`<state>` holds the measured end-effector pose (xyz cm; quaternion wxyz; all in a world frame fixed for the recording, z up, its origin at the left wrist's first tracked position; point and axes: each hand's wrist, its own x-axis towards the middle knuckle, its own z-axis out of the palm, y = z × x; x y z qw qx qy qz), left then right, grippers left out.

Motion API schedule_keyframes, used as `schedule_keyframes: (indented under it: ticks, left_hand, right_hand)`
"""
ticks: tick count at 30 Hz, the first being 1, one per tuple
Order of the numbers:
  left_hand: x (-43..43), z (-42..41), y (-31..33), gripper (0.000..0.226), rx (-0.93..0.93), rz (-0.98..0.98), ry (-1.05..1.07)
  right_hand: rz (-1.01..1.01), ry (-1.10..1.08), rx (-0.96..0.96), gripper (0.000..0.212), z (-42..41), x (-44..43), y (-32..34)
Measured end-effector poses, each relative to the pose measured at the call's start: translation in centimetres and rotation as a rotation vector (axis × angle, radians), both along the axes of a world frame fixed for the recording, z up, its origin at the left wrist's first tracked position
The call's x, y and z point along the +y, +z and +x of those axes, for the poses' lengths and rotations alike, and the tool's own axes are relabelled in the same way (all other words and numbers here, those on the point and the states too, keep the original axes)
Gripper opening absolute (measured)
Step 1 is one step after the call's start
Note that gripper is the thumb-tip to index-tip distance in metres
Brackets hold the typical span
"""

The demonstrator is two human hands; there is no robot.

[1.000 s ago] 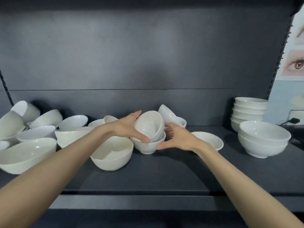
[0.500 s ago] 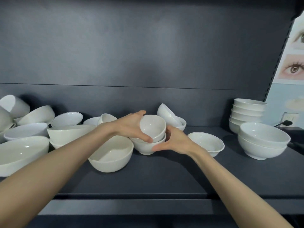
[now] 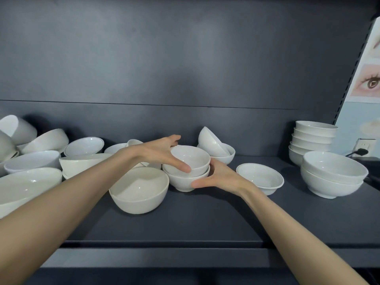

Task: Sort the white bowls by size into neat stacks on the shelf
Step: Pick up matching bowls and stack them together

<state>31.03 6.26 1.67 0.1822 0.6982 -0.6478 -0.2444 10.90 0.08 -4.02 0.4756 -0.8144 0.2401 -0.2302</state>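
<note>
A small white bowl (image 3: 190, 159) sits upright, nested in a second small bowl (image 3: 185, 181) at the middle of the dark shelf (image 3: 205, 219). My left hand (image 3: 158, 152) grips the upper bowl, thumb on its near wall and fingers over its far rim. My right hand (image 3: 219, 176) cups the right side of the lower bowl, thumb along its base. Two neat stacks stand at the right: several medium bowls (image 3: 313, 138) at the back and two large bowls (image 3: 332, 173) in front.
A deep bowl (image 3: 138, 189) leans just left of the pair. Behind it lie a tilted small bowl (image 3: 211, 141) in another, and a shallow rimmed bowl (image 3: 260, 177) to the right. Several unsorted bowls (image 3: 30, 161) crowd the left end. A plug and socket (image 3: 360, 149) lie far right.
The upper bowl, tilted toward me a second ago, has been turned upright and lowered into the lower bowl. My right hand moved in against the lower bowl.
</note>
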Motion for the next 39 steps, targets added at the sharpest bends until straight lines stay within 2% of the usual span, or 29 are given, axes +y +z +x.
schedule_keyframes:
  ticks: [4,9,13,18,23,25,28,32,34,37,39]
  left_hand:
    - [0.5,0.9,-0.2,0.138,-0.042,0.036,0.018]
    - [0.5,0.9,-0.5,0.121,-0.037,-0.037,0.024]
    - [1.2,0.1,0.9,0.134,0.014,-0.1,-0.002]
    - [0.6,-1.7,3.8,0.136,0.109,-0.296,-0.004]
    - [-2.5,-4.1,5.1,0.108,0.291,-0.447,0.02]
    - [-4.0,-4.7,5.4,0.114,0.324,-0.46,0.014]
    - [-5.9,-5.5,5.7,0.107,0.32,-0.451,0.003]
    - [-8.3,-5.9,5.6,0.117,0.285,-0.444,0.018]
    - [-9.2,-5.7,5.3,0.106,0.273,-0.426,0.029]
    - [-10.1,-5.5,4.8,0.077,0.258,-0.403,0.03]
    - [-10.5,-5.3,4.6,0.071,0.25,-0.408,0.03]
  right_hand:
    - [0.007,-0.024,-0.003,0.055,0.0,-0.1,-0.2]
    - [0.013,-0.063,-0.012,0.054,-0.1,0.1,-0.2]
    - [0.008,-0.134,-0.02,0.056,-1.3,-0.1,0.9]
    - [-0.026,-0.217,-0.075,0.077,-3.5,-0.8,4.6]
    - [-0.109,-0.272,-0.102,0.065,-5.8,-2.6,7.9]
    - [-0.115,-0.276,-0.114,0.068,-6.4,-3.9,8.4]
    - [-0.113,-0.273,-0.112,0.065,-6.9,-6.0,8.5]
    - [-0.082,-0.256,-0.122,0.068,-7.1,-9.0,7.9]
    - [-0.07,-0.254,-0.11,0.071,-6.9,-10.4,7.4]
    - [-0.046,-0.237,-0.099,0.07,-6.4,-12.1,6.4]
    - [-0.028,-0.222,-0.096,0.066,-6.1,-12.9,5.7]
